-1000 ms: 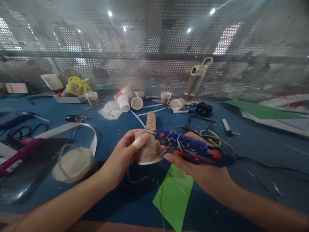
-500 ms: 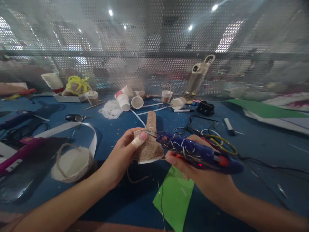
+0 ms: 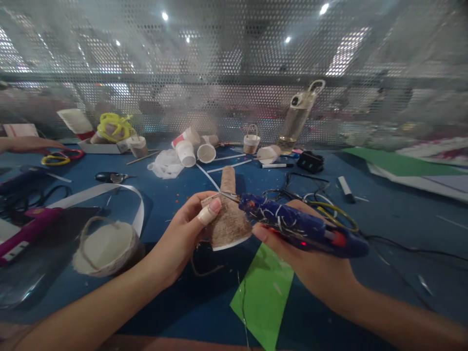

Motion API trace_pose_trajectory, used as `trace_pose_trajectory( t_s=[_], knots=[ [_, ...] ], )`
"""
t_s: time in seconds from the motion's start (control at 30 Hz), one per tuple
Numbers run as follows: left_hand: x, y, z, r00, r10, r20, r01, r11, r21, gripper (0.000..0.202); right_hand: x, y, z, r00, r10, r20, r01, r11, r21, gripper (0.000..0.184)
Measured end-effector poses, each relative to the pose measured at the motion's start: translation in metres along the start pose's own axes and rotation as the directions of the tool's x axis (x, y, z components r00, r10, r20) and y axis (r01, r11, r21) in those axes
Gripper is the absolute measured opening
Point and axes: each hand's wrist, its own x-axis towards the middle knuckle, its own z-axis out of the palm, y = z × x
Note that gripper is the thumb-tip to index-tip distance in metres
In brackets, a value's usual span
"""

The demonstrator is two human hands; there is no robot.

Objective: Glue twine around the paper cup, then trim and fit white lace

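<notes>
My left hand (image 3: 193, 222) is closed around a twine-wrapped paper cup (image 3: 230, 226), its white rim facing down toward me. A narrower twine-wrapped piece (image 3: 228, 179) stands out from the cup's far end. A bandage-like strip wraps my left thumb. In my right hand (image 3: 288, 246) is a blue glue gun (image 3: 285, 218) with strands of dried glue on it and a small red light lit. The gun's metal nozzle touches or nearly touches the cup's upper end, close to my left thumb. A loose twine end (image 3: 208, 273) hangs below the cup.
A green paper sheet (image 3: 265, 297) lies in front. At left stand a twine basket (image 3: 106, 248) and a magenta glue gun (image 3: 29, 231). Paper cups (image 3: 186, 153), a bottle (image 3: 296, 119) and cables (image 3: 336, 214) lie behind. Another person's hand (image 3: 32, 145) is near scissors (image 3: 58, 158).
The cup has tilted slightly, its rim turning a little right. The nozzle has shifted slightly right along its upper end. At far left, the other person's hand has lowered the scissors to the table.
</notes>
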Motion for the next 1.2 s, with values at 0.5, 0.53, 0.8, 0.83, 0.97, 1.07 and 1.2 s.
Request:
trace_pose_trajectory(
  t_s=[0.5, 0.53, 0.8, 0.83, 0.97, 1.07, 1.2],
  knots=[
    [-0.002, 0.002, 0.000, 0.998, -0.011, -0.054, 0.009, 0.999, -0.032, 0.033, -0.004, 0.009, 0.001, 0.991, 0.133, -0.005, -0.132, 0.989, 0.064, 0.018],
    [-0.002, 0.002, 0.000, 0.998, -0.009, -0.068, 0.007, 1.000, -0.029, 0.032, -0.005, 0.010, 0.000, 0.987, 0.160, 0.001, -0.160, 0.985, 0.068, 0.019],
    [0.000, -0.001, 0.000, 0.998, -0.023, -0.052, 0.022, 1.000, -0.022, 0.033, -0.012, 0.008, -0.004, 0.996, 0.078, 0.039, -0.083, 0.987, 0.141, 0.015],
    [0.000, -0.002, 0.000, 0.998, -0.027, -0.050, 0.025, 0.999, -0.032, 0.032, -0.013, 0.008, -0.003, 0.999, 0.044, 0.030, -0.049, 0.986, 0.158, 0.017],
    [0.000, -0.004, 0.002, 0.998, -0.050, -0.027, 0.049, 0.997, -0.061, 0.031, -0.014, 0.011, 0.002, 1.000, -0.015, 0.008, 0.013, 0.971, 0.238, 0.023],
    [-0.001, -0.005, 0.002, 0.997, -0.076, -0.028, 0.074, 0.994, -0.076, 0.035, -0.015, 0.013, 0.003, 1.000, -0.029, 0.011, 0.026, 0.968, 0.250, 0.022],
    [-0.002, -0.005, 0.002, 0.996, -0.084, -0.019, 0.083, 0.994, -0.075, 0.038, -0.015, 0.013, 0.003, 0.998, -0.059, 0.007, 0.055, 0.962, 0.268, 0.021]
  ],
)
